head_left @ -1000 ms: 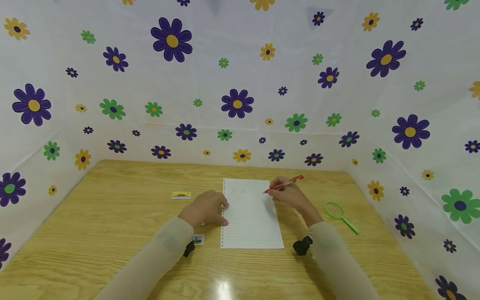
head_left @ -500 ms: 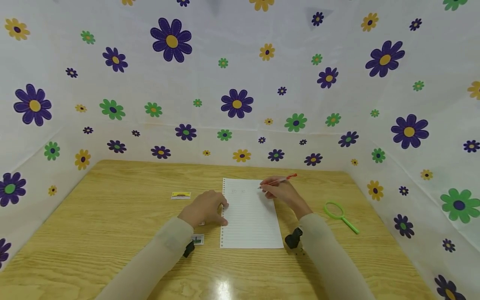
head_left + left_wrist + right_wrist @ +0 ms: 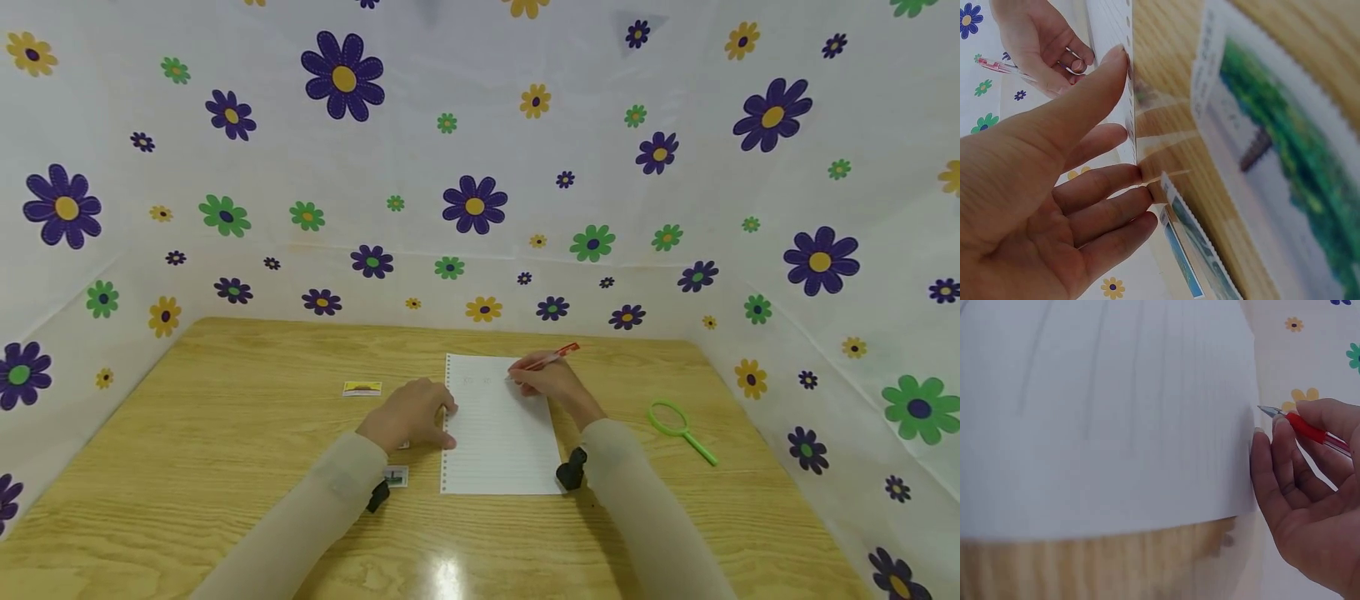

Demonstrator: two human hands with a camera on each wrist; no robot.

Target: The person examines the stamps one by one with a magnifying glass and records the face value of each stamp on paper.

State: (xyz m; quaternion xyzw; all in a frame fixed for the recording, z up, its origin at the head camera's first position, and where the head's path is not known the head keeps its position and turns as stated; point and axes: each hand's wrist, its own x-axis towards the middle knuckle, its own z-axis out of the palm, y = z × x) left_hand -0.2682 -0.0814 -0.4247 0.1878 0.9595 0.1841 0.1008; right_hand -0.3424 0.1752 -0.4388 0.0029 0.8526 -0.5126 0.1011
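Observation:
A sheet of lined, hole-punched paper point(image 3: 495, 450) lies on the table, with faint marks near its top left. My left hand point(image 3: 408, 414) rests at its holed edge; the thumb and loosely bent fingers touch the sheet there. Over the upper right of the sheet, my right hand point(image 3: 553, 383) pinches a red pen point(image 3: 566, 349) between thumb and fingers. In the right wrist view the metal tip of the pen point(image 3: 1304, 427) points at the paper point(image 3: 1116, 456); whether it touches, I cannot tell.
Left of the sheet lie a yellow stamp point(image 3: 362, 389) and a green-and-white stamp point(image 3: 397, 476); another is mostly hidden by my left hand. A green magnifying glass point(image 3: 684, 431) lies to the right. Flower-patterned white cloth point(image 3: 480, 150) walls the table point(image 3: 247, 392) at back and sides.
My right hand has moved left with the pen, from the sheet's right edge to over its upper right. The left hand has stayed in place.

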